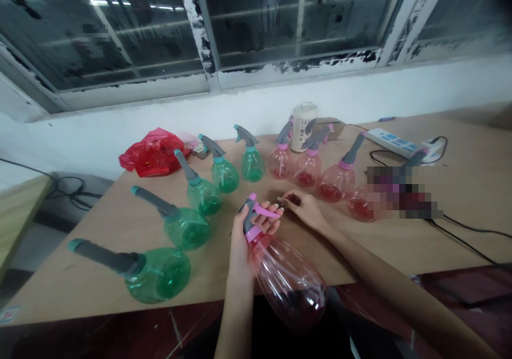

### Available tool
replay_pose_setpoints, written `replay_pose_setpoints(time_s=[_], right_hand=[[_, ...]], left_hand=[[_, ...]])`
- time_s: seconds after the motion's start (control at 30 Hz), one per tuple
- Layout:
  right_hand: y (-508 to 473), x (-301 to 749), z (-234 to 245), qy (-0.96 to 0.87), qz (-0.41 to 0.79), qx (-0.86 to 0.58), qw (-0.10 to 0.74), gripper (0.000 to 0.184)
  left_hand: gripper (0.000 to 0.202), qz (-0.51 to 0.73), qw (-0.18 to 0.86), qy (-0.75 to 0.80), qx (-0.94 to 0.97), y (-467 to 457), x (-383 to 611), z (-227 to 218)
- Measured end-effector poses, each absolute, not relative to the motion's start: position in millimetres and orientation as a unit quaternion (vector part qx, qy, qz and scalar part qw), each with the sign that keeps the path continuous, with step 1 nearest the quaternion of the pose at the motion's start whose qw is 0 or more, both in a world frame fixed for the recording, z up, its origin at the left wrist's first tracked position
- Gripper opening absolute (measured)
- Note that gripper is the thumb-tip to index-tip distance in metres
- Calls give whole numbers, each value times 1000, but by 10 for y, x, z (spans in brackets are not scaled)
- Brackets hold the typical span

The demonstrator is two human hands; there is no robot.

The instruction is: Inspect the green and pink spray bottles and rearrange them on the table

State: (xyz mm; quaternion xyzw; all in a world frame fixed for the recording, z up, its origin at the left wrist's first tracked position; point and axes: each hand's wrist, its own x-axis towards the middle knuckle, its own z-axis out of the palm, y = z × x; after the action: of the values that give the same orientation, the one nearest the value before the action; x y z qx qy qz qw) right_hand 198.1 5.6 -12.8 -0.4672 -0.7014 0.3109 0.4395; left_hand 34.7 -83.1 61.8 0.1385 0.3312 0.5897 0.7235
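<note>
Left hand with fingers curled closed around the grey-and-pink sprayer head of a clear pink spray bottle, tilted over the front edge of the wooden table; right hand just beside, fingertips almost pinched together, any held thing too small to tell; green spray bottles and pink spray bottles standing in a curved row beyond.

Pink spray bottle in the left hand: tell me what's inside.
The pink spray bottle holds red liquid pooled at its base; the left hand covers its neck.
</note>
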Motion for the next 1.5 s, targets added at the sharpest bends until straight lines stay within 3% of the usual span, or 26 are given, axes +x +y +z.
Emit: replay_pose_setpoints(time_s=[0.3, 0.53, 1.1, 1.5], right_hand=[[75, 2035, -123, -691, 315, -471, 449, 30], [83, 2042, -109, -695, 313, -477, 438, 31], [111, 2070, -104, -686, 280, -500, 449, 37], [132, 2085, -127, -684, 279, -500, 453, 35]], left_hand=[[14, 653, 652, 358, 141, -867, 399, 651], [21, 677, 588, 390, 210, -892, 440, 678], [38, 620, 662, 363, 215, -834, 402, 606], [32, 601, 687, 359, 195, -836, 407, 633]])
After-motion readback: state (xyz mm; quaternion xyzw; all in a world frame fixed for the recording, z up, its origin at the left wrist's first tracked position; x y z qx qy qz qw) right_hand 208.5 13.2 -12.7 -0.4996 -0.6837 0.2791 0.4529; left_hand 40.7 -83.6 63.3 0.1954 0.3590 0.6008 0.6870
